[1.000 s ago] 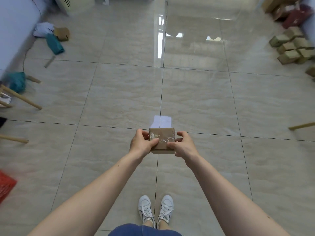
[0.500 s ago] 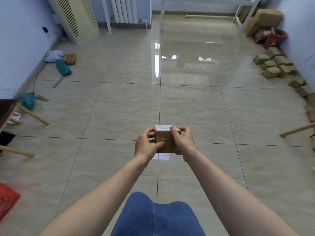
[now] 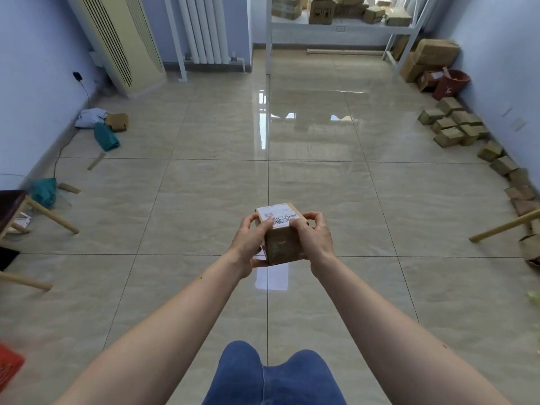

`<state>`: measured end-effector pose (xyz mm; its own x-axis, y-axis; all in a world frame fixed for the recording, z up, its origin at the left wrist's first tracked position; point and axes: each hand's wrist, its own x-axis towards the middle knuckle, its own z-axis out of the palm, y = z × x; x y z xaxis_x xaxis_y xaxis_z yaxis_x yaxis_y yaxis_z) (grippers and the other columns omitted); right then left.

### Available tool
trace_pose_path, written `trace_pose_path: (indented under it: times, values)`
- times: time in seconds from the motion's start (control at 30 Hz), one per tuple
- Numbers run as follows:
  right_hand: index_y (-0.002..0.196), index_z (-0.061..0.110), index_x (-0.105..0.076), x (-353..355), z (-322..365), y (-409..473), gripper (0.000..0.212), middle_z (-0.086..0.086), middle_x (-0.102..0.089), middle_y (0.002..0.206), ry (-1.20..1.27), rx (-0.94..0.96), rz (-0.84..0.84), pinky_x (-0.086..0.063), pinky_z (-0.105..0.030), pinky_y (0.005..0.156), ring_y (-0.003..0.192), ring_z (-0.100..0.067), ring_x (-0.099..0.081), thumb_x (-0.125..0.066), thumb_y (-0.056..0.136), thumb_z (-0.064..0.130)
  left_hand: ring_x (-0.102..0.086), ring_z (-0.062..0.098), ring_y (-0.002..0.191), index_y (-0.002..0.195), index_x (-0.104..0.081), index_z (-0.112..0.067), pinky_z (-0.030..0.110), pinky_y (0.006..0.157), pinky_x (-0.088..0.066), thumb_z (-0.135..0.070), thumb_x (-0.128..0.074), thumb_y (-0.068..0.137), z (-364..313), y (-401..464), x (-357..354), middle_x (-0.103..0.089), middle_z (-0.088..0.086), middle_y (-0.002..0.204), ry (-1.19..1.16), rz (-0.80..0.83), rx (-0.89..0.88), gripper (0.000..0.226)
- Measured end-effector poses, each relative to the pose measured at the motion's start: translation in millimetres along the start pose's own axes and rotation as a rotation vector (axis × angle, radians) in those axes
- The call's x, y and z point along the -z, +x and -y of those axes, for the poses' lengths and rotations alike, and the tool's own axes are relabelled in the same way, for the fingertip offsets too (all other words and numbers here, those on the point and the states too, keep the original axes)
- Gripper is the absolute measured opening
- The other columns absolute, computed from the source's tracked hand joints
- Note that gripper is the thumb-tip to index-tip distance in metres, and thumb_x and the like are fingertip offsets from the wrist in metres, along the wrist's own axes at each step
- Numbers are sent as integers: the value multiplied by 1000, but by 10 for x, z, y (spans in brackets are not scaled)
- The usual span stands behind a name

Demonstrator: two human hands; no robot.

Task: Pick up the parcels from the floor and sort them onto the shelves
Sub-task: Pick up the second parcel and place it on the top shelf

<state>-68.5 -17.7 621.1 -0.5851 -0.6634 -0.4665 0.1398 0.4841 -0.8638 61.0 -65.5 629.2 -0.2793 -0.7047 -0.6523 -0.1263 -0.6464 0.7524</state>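
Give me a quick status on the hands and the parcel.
Left hand and right hand both gripping the parcel, label up. Shelf ahead, already stocked. Floor between looks open.

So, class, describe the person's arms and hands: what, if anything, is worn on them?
Both arms are bare as far up as the view shows, with no sleeves visible. The left hand and right hand wear no gloves; no watch, bracelet or ring shows. Blue jeans cover the legs below.
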Motion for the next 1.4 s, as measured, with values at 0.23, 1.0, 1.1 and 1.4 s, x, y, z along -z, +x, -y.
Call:
trace_pose_path:
  times: [0.23,1.0,1.1,1.4]
  values:
    - [103,34,-55,50,24,-71,40,-10,-59,126,37,-39,20,-58,-44,82,96,-22,-65,-67,68,50,-64,21,98,144,-33,-41,39,64,-57,-23,-66,87,-37,-53,-128,-64,5,124,-56,-52,-65,69]
    - [125,24,-42,248,153,-109,54,-3,-68,109,185,-174,108,-60,-47,78,95,-24,-69,-70,84,45,-67,30,106,143,-24,-43,46,69,-61,-29,-77,78,-88,-69,-302,-60,5,130,-162,-136,-126,85]
    - [127,21,-37,207,149,-115,62,-4,-65,106,203,-190,115,-61,-50,80,93,-24,-69,-74,83,45,-66,30,106,140,-25,-44,45,65,-62,-34,-79,69,-82,-77,-323,-55,6,133,-174,-176,-142,89]
    - [132,18,-45,303,250,-33,54,-4,-65,106,134,-146,148,-57,-39,66,92,-21,-65,-68,86,37,-59,29,114,136,-38,-26,52,85,-53,-42,-76,77,-109,-41,-187,-58,9,129,-95,-187,-89,72]
